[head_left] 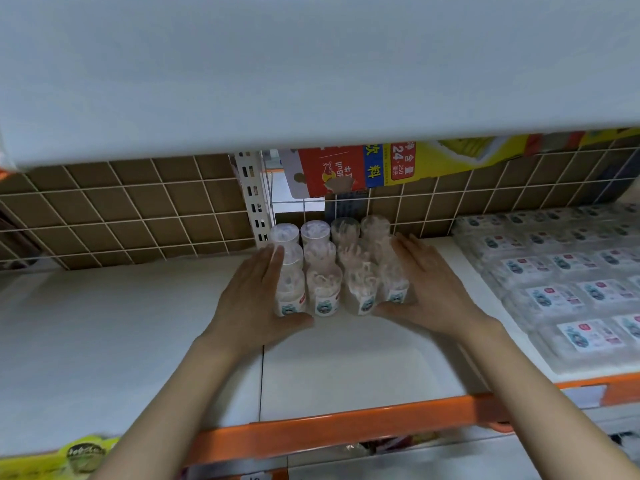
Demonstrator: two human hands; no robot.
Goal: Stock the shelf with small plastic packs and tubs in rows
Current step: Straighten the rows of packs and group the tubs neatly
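Several small clear plastic tubs (323,271) with white contents and printed labels stand in rows on the white shelf (138,323), near its back. My left hand (258,296) lies flat against the left side of the group, fingers straight, thumb along the front. On the other side my right hand (427,289) presses flat against the right of the group, its thumb also at the front. Flat clear plastic packs (568,292) with labels lie in rows on the right part of the shelf.
A white wire grid (138,216) backs the shelf, with brown cardboard behind it and a red and yellow carton (363,168) behind the middle. A slotted white upright (254,202) stands just left of the tubs. An orange rail (346,427) edges the front. Another shelf hangs close overhead.
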